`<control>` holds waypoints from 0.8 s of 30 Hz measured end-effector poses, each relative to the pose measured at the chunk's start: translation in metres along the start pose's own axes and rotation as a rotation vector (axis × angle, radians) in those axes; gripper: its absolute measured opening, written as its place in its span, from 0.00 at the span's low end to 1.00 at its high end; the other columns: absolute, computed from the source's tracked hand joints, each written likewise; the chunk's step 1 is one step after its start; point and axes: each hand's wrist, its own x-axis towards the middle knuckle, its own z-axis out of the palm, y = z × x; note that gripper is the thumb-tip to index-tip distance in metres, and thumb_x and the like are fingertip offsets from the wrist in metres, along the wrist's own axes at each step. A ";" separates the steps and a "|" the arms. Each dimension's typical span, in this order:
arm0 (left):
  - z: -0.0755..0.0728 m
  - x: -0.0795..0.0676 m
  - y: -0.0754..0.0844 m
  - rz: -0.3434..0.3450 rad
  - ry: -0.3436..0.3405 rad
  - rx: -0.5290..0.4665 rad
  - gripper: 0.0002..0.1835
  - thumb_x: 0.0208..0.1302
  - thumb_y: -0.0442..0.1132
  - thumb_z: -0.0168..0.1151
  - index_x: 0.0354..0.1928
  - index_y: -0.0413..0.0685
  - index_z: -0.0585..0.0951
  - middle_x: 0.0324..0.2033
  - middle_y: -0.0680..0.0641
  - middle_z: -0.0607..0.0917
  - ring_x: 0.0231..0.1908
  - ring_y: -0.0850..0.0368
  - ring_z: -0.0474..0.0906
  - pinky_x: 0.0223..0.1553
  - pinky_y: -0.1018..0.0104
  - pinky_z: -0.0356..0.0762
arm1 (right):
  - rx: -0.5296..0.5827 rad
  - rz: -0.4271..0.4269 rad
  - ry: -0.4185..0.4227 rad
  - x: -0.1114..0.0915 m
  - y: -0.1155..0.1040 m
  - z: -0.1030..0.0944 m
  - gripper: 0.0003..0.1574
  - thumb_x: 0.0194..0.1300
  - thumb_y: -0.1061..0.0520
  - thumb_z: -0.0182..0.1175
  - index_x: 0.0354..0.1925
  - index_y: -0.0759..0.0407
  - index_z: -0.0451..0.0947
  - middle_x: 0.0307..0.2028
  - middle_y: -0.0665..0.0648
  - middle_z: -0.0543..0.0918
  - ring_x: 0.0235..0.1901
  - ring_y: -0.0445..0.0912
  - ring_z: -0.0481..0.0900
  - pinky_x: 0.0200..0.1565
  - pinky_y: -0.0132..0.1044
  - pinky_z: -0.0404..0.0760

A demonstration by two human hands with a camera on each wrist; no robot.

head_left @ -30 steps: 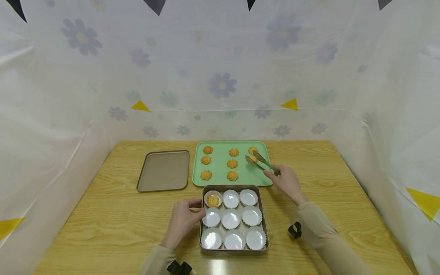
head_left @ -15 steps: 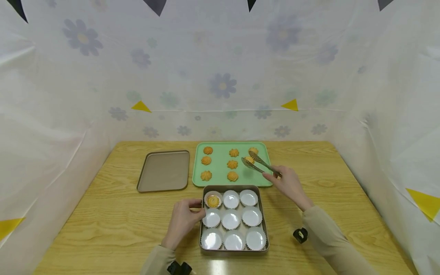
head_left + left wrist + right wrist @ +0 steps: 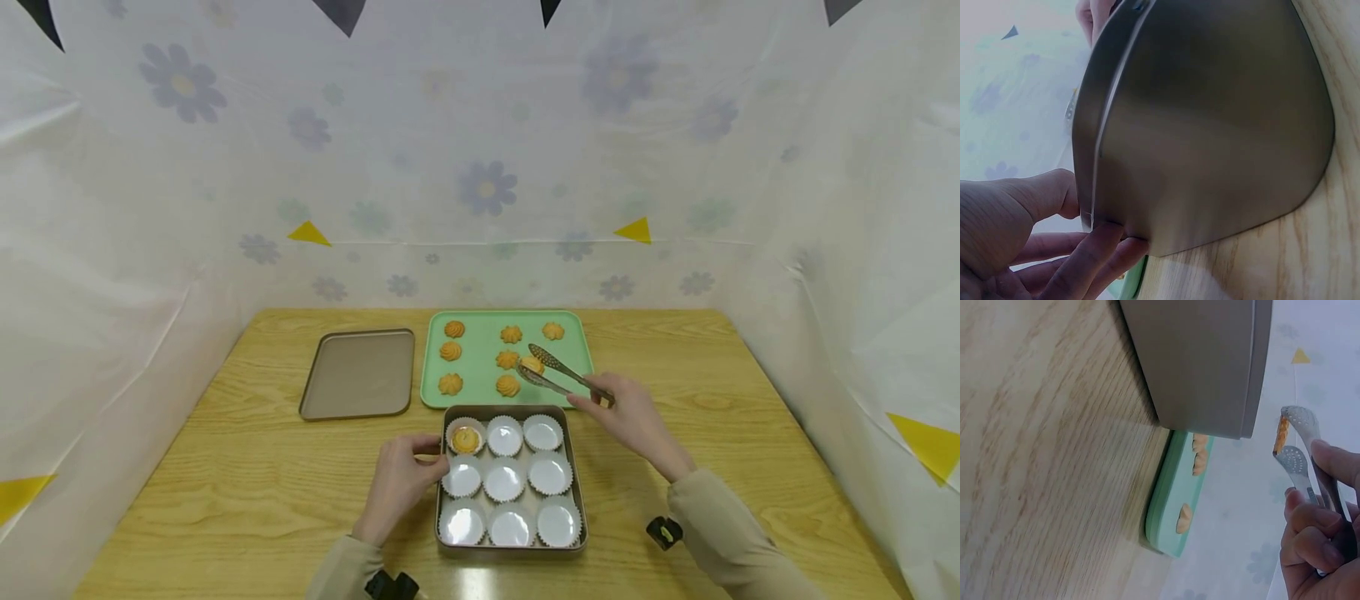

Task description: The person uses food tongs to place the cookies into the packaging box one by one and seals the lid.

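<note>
My right hand (image 3: pixel 636 423) grips metal tongs (image 3: pixel 561 367) with perforated tips. A swirled golden cookie (image 3: pixel 1281 434) is pinched between those tips, lifted in the air; in the head view it hovers over the front of the green tray (image 3: pixel 480 396). My left hand (image 3: pixel 399 483) holds the left wall of a deep metal baking tin (image 3: pixel 577 500), thumb at the rim and fingers against the outer side. Rows of white paper cups (image 3: pixel 503 477) fill the tin. One cookie (image 3: pixel 465 439) sits in its far left cup.
Several more swirled cookies (image 3: pixel 507 386) lie spaced out on the green tray behind the tin. A flat brown tray (image 3: pixel 358 375) is to its left on the wooden table (image 3: pixel 247 467). Behind the table hangs a flower-printed sheet (image 3: pixel 420 150).
My right hand has raised the cookie off the green tray with the tongs. It has drawn the cookie left and toward the tin. The left hand stays on the tin.
</note>
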 end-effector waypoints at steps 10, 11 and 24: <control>0.000 0.000 -0.001 -0.004 -0.002 -0.001 0.18 0.50 0.31 0.66 0.46 0.33 0.87 0.37 0.37 0.91 0.31 0.55 0.87 0.24 0.73 0.80 | 0.044 -0.102 -0.076 -0.001 0.006 0.001 0.11 0.62 0.53 0.70 0.41 0.58 0.87 0.23 0.44 0.73 0.22 0.35 0.62 0.24 0.27 0.64; 0.000 0.000 -0.001 -0.005 -0.001 -0.003 0.18 0.50 0.31 0.66 0.46 0.33 0.87 0.36 0.38 0.91 0.31 0.55 0.87 0.24 0.72 0.80 | 0.047 -0.110 -0.088 -0.001 0.007 0.001 0.10 0.62 0.53 0.70 0.39 0.56 0.86 0.23 0.44 0.73 0.21 0.34 0.62 0.23 0.27 0.64; 0.000 0.000 -0.001 -0.010 -0.001 0.007 0.18 0.51 0.31 0.67 0.47 0.34 0.87 0.38 0.37 0.91 0.36 0.50 0.89 0.27 0.72 0.82 | 0.078 -0.217 -0.269 -0.002 0.013 0.000 0.13 0.65 0.49 0.67 0.42 0.56 0.84 0.24 0.42 0.71 0.24 0.33 0.62 0.26 0.27 0.66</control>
